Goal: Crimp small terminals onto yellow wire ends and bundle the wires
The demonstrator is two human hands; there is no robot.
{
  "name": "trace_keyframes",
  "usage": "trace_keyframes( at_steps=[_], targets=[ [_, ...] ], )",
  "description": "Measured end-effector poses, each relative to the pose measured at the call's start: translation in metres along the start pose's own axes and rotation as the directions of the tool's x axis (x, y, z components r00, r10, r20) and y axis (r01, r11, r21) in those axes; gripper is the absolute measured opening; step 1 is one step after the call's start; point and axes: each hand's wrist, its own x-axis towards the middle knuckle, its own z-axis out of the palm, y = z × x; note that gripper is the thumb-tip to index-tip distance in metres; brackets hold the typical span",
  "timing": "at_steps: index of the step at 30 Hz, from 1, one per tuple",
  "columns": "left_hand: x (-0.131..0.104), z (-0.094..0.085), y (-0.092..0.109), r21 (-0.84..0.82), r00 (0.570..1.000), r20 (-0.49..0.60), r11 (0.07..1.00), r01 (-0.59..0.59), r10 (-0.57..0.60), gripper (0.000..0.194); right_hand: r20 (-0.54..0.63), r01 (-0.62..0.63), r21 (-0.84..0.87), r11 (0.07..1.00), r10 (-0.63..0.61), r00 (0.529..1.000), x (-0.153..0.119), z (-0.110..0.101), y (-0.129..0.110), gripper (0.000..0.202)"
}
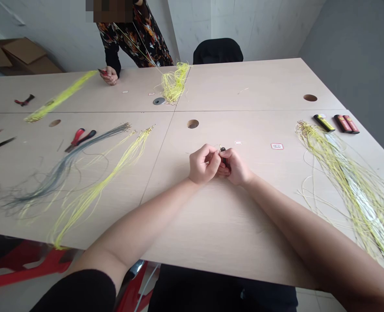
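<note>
My left hand [204, 164] and my right hand [235, 167] meet above the middle of the table. The right hand is closed around a small black tool [223, 159], whose tip points away from me. With thumb and forefinger pinched, the left hand is close to that tip; a tiny gold-coloured piece [221, 147] shows there, too small to make out. To the left lie a bundle of yellow strands [114, 173] and a bundle of grey strands [68, 158]. Another yellow bundle [328, 156] lies to the right, beside white strands [357, 188].
Red and black pliers [80, 139] lie on the table [192, 234] at the left. Lighters or batteries [346, 124] sit at the right. Across the table, a person in a floral top [146, 39] holds a red tool near more yellow strands [175, 82].
</note>
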Motion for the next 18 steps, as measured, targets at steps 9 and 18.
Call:
trace_keyframes(
  at_steps=[9, 18],
  targets=[
    [-0.0012, 0.0011, -0.0001, -0.046, 1.000, 0.010, 0.999, 0.021, -0.021, 0.025, 0.002, 0.091, 0.005, 0.996, -0.091, 0.996, -0.0020, -0.0021, 0.0044, 0.046],
    [0.0016, 0.0001, -0.0009, 0.136, 0.987, -0.027, 0.979, -0.155, 0.159, 0.017, -0.195, 0.387, 0.119, 0.914, -0.361, 0.912, -0.0099, -0.0072, -0.0021, 0.033]
  ],
)
